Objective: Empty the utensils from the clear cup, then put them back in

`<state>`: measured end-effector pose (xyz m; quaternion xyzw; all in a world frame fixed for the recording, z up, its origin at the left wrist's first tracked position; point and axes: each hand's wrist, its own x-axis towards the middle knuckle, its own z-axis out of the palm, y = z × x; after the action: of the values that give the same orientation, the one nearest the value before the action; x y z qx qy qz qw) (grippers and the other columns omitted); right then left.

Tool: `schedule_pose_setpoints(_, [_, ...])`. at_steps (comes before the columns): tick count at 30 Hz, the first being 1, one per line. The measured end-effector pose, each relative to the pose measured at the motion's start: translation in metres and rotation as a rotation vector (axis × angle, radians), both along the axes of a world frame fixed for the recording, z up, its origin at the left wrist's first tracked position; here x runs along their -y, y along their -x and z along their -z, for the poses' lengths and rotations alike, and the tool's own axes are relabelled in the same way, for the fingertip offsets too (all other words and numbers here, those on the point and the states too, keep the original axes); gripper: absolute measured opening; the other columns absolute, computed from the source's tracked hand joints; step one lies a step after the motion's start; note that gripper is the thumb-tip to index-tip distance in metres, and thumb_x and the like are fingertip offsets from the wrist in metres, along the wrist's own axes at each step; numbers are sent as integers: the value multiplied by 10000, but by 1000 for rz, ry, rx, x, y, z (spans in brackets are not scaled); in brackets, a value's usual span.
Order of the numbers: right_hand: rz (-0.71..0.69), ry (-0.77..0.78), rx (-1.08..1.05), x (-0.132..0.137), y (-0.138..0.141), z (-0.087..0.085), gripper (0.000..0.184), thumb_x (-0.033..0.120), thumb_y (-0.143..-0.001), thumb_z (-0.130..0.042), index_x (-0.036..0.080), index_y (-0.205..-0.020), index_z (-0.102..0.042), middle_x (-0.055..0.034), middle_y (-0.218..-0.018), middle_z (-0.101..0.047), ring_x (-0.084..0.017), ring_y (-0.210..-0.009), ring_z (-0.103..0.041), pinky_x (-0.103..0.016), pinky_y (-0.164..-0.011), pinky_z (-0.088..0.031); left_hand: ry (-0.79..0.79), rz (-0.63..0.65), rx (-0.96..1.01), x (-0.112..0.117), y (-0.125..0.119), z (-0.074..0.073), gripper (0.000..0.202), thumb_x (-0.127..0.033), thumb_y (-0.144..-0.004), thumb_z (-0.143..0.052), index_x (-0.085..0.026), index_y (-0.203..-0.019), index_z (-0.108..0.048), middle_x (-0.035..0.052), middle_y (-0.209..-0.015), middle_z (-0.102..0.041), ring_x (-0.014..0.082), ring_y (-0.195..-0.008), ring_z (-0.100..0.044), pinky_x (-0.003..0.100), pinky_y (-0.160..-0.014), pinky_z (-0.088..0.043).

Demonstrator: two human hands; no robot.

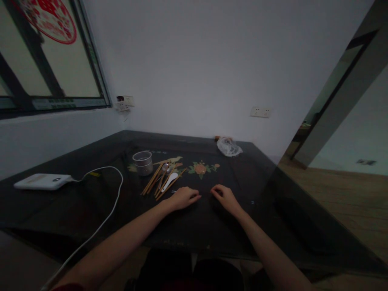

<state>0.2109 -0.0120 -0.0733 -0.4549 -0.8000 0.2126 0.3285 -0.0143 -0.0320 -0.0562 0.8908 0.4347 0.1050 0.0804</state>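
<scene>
My left hand (184, 197) rests on the dark table, its fingers curled in and nothing visible in them. Facing it across a small gap, my right hand (224, 197) lies on the table too, likewise curled and holding nothing that shows. Just beyond my left hand is a spread of wooden chopsticks (153, 180). A white spoon (169, 182) lies among them, and a metal spoon (165, 166) is behind it. Upright beside the chopsticks stands a grey cylindrical holder (143, 164).
A white power bank (42, 181) sits at the left with a white cable (117, 196) running over the table's front edge. Near the wall lies a crumpled clear plastic bag (228, 147). A long dark object (300, 222) is at the right. Flowers (200, 168) decorate the tabletop (251, 178).
</scene>
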Motion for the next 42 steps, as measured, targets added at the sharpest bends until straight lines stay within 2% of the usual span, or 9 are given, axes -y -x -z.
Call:
schedule_pose_setpoints(16, [-21, 8, 9, 6, 1, -7, 159, 247, -836, -511, 176, -809, -651, -51, -800, -666, -169, -751, -603, -265, -661, -442, -7, 12, 5, -2, 0, 0, 287, -373, -925, -413, -198, -827, -619, 36, -734, -659, 163, -682, -611, 225, -574, -336])
schedule_pose_setpoints(31, [-47, -20, 44, 6, 2, -6, 148, 250, -842, -532, 174, -811, -654, -50, -817, -662, -165, -762, -592, -266, -668, -436, 18, 1, -8, 2, -1, -5, 257, -353, -922, -427, -199, -852, -620, 34, -753, -665, 161, -711, -614, 219, -595, -347])
schedule_pose_setpoints(42, [-55, -34, 46, 7, 1, -6, 131, 251, -839, -544, 180, -808, -650, -47, -802, -647, -168, -746, -577, -276, -665, -431, 18, 2, 1, 1, -1, -4, 248, -357, -914, -438, -200, -858, -621, 38, -754, -664, 169, -709, -618, 225, -590, -348])
